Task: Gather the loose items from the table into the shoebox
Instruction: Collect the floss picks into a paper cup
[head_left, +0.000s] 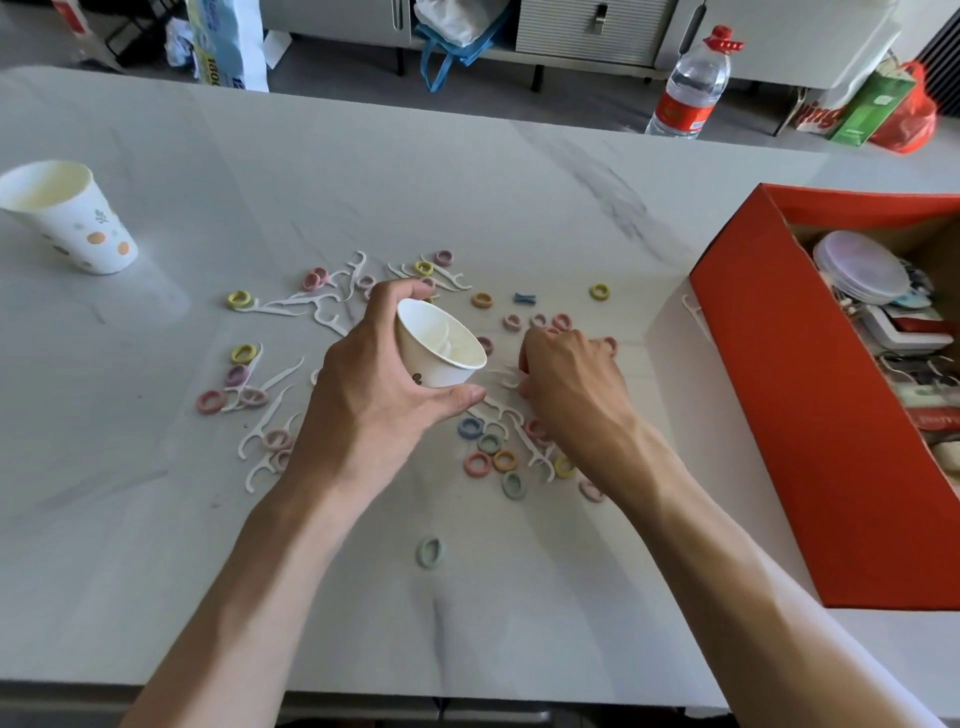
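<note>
While peering down at the pale marble table (363, 182), caught the left hand (374, 384) curled round a small white paper cup (441, 348) — thumb on the near side, fingers over the far rim, mouth tipped up and to the right. Spotted the right hand (571, 384) just beside it, knuckles up, fingertips bent down onto the table among white floss picks (280, 306); couldn't tell if pinching one or just touching. Found pastel hair ties (239, 300) and more picks scattered all round both hands, plus one green tie (428, 552) off alone nearer the front edge. Noticed the red shoebox (779, 415) open at the right side of the table — holding a jumble of stuff, apart from most of the loose bits. Also clocked a dotted cup (78, 218) standing far left and a water bottle (688, 88) past the far edge.
</note>
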